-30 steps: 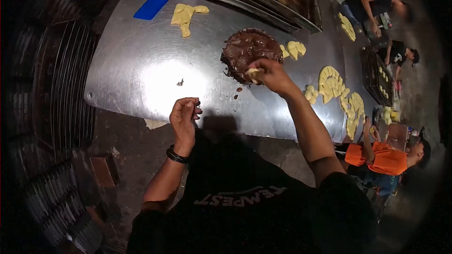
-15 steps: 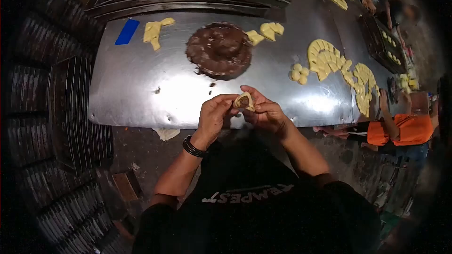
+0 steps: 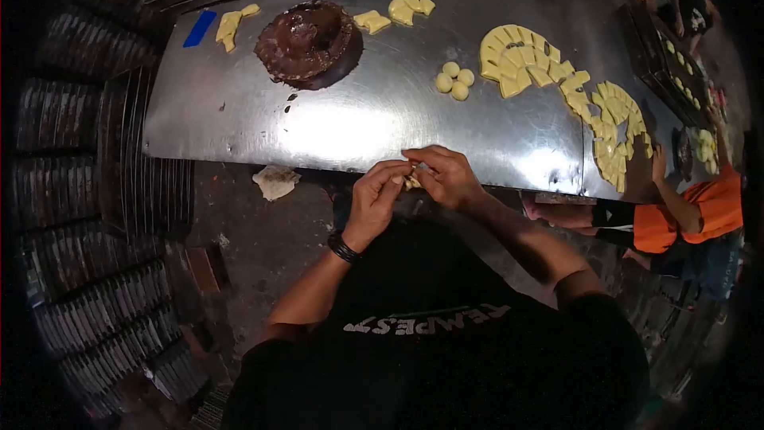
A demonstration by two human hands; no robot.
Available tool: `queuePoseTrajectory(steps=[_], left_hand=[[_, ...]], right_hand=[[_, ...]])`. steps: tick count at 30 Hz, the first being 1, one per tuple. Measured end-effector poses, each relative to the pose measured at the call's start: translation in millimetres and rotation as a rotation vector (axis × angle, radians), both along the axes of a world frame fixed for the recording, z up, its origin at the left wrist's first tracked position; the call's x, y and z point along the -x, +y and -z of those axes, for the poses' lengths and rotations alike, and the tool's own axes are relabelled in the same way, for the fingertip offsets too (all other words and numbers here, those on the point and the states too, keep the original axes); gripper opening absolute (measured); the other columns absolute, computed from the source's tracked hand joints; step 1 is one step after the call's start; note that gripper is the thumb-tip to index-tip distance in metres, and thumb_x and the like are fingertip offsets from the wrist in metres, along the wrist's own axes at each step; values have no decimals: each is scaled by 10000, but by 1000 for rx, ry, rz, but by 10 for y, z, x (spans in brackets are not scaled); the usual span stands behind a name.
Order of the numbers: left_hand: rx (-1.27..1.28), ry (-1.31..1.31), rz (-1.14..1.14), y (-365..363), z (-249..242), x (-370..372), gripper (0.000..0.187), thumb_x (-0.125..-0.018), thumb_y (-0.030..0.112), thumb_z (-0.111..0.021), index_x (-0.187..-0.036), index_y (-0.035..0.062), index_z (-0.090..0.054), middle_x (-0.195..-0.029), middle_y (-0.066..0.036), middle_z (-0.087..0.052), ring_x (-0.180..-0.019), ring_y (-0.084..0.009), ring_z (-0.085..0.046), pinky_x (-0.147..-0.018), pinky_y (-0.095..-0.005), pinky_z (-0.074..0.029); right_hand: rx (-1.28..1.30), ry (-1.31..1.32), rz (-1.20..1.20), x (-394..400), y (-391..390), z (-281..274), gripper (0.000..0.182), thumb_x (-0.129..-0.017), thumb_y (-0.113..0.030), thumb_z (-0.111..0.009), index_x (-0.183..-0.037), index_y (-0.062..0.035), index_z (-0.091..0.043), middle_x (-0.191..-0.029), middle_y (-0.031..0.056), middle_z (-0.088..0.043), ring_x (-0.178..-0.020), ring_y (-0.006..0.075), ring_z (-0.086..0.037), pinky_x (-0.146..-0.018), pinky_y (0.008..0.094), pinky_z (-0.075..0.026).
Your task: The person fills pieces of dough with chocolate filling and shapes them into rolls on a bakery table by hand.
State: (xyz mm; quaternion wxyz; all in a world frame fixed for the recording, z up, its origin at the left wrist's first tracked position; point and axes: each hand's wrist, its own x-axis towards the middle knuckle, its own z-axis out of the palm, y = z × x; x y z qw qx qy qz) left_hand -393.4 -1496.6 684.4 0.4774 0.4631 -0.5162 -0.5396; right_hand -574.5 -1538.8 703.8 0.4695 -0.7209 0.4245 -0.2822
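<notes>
My left hand point(image 3: 372, 201) and right hand point(image 3: 447, 177) meet at the worktop's point(image 3: 239, 123) near edge, fingers pinching a small dough piece point(image 3: 412, 182) between them. Bare steel lies open ahead; the brown filling mound point(image 3: 305, 40) sits near the far edge.

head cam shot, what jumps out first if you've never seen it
Both hands, the left hand and right hand, pinch a small dough piece at the near edge of the steel table. Farther back sits a dark brown mound of filling, with fanned yellow dough cuts to the right.
</notes>
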Motion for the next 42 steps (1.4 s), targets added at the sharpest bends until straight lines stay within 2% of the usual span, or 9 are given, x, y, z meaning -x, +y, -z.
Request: queuePoseTrajectory(steps=[2, 6, 9, 21, 24, 29, 32, 36, 42], left_hand=[[71, 31, 5, -11, -4, -11, 382, -983, 305, -421, -1167, -5, -550, -1079, -110, -633, -795, -121, -590, -676, -252, -483], [53, 191, 3, -76, -9, -127, 613, -973, 478, -325, -1356, -1, -313, -1159, -151, -589, -933, -164, -576, -764, -281, -466], [82, 166, 99, -130, -126, -291, 824, -917, 627, -304, -1433, 3, -156, -1298, -192, -493, -1121, -237, -531, -888, -326, -430], [-30, 140, 247, -629, -51, -1000, 706, -963, 542, -262, -1444, 27, -204, -1292, -215, -501, -1106, -292, -556, -960, -387, -403], [-48, 87, 354, -593, -112, -855, 738, -950, 575, -260, -1439, 23, -221, -1314, -215, -484, -1121, -291, -548, -958, -375, -406], [-245, 267, 183, -497, 67, -475, 507, -982, 377, -407, -1331, 9, -399, -1242, -152, -538, -1077, -231, -561, -915, -345, -439], [-289, 281, 125, -332, 62, -309, 423, -976, 327, -433, -1245, 5, -487, -1166, -139, -585, -1018, -208, -592, -843, -320, -474], [-376, 248, -36, -94, -1, -167, 397, -940, 316, -485, -1196, 14, -521, -1089, -126, -606, -929, -196, -605, -770, -302, -476], [-398, 222, -193, 247, -11, -199, 318, -941, 251, -514, -1164, 26, -546, -1066, -108, -631, -875, -180, -626, -737, -292, -487]], right_hand=[[34, 147, -80, -29, -124, -56, 179, -876, -54, -560, -1009, 37, -638, -1013, 111, -626, -823, 142, -624, -717, 246, -492], [-310, -313, 174, -188, -105, 70, 206, -816, -41, -659, -1011, 24, -640, -958, 78, -621, -829, 123, -618, -742, 233, -507], [-21, -79, 155, -403, -185, -69, 233, -792, -46, -697, -1006, 29, -642, -970, 76, -623, -845, 114, -613, -762, 242, -517], [-102, -115, 268, -807, -462, 47, 242, -747, 27, -681, -988, 13, -663, -930, 73, -609, -858, 123, -594, -753, 248, -496], [202, 94, 137, -613, -397, 37, 151, -767, 31, -649, -914, 3, -671, -870, 71, -626, -799, 147, -616, -690, 261, -505], [621, 311, 571, 186, -132, 74, 123, -755, 26, -621, -875, 16, -646, -876, 117, -648, -803, 269, -644, -665, 331, -533], [822, 604, 368, 686, 239, 480, 99, -786, -56, -624, -872, -17, -654, -909, 110, -657, -807, 282, -649, -655, 373, -531], [-233, 612, -3, 915, 58, 192, 149, -806, -195, -644, -800, -46, -636, -864, 127, -650, -856, 336, -614, -730, 425, -470], [654, 448, 217, 556, -420, 813, 146, -696, -71, -575, -838, -47, -552, -885, 121, -551, -906, 325, -514, -840, 443, -382]])
